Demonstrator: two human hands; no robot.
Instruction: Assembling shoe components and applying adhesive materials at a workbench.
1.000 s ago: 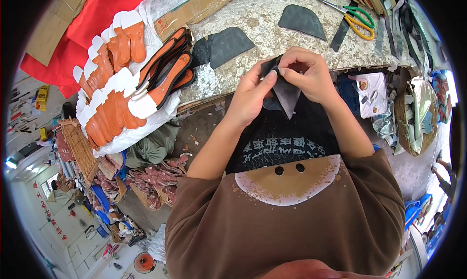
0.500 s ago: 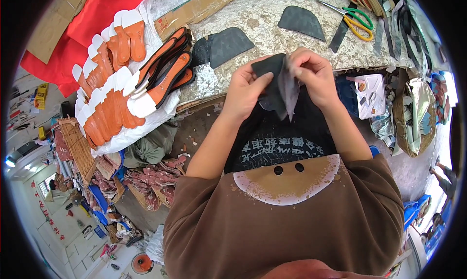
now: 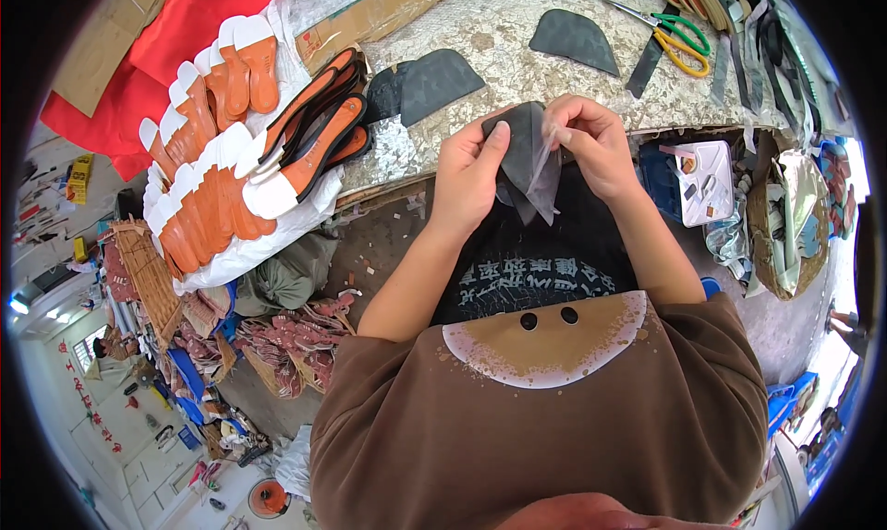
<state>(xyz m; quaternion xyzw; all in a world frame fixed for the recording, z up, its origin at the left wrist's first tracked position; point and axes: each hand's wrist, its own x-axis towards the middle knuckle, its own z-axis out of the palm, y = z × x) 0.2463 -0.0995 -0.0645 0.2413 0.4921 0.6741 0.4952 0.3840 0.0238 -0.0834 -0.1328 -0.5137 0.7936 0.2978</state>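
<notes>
My left hand (image 3: 469,174) grips a dark grey sole piece (image 3: 525,146), thumb on top and fingers hidden beneath. Thumb and fingers of my right hand (image 3: 589,142) pinch a thin clear plastic film (image 3: 547,181), which hangs down beside the piece and is partly lifted from it. Both hands are over my lap at the bench's near edge. On the bench beyond lie a dark rounded piece (image 3: 442,85), overlapping a smaller dark one (image 3: 383,94), and another dark half-round piece (image 3: 575,40) farther right.
Scissors with green and yellow handles (image 3: 682,48) lie at the far right beside a black strip (image 3: 645,66). Orange-and-white insoles (image 3: 208,193) and black-edged sandal soles (image 3: 319,165) are stacked at left. A white tray (image 3: 707,183) and a scrap-filled basket (image 3: 785,225) stand right of the bench edge.
The film has come farther away from the dark piece, drawn to the right by my right hand. My left hand has turned slightly, still gripping the piece.
</notes>
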